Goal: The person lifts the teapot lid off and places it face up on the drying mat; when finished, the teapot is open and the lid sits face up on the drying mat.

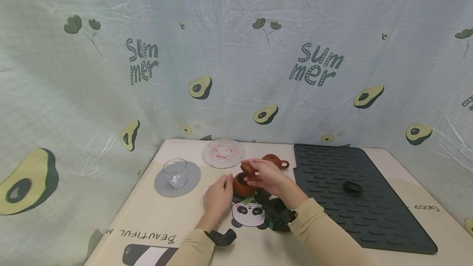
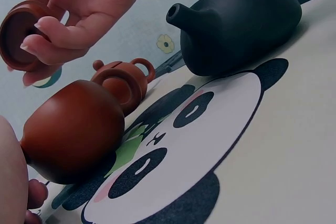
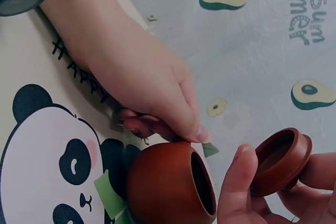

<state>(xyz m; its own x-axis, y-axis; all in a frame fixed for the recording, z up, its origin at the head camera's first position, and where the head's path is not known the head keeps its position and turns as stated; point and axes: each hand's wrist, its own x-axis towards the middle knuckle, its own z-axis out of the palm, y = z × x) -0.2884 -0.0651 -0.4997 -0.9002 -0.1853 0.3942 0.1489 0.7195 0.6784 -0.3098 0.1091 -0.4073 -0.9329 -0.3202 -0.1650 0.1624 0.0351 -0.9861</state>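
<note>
A reddish-brown clay teapot (image 1: 242, 189) stands on the panda print, its round mouth uncovered. My left hand (image 1: 218, 196) grips it at its left side, thumb close to the rim; the part inside the fingers is hidden. Above the mouth, my right hand (image 1: 271, 177) holds the teapot's lid (image 3: 281, 161) tilted on edge between thumb and fingers. In the left wrist view the lid's hollow underside (image 2: 16, 38) shows. A second brown teapot (image 2: 123, 80) is just behind, with its lid on. By my right wrist sits a black teapot (image 2: 241, 27) with a short spout.
A clear glass cup (image 1: 175, 173) stands on a grey round mat (image 1: 161, 184) to the left. Behind lies a pink-patterned round mat (image 1: 223, 154). On the right, a ridged black mat (image 1: 332, 167) bears a small black lid (image 1: 352, 187). A printed curtain (image 1: 236, 60) hangs behind the table.
</note>
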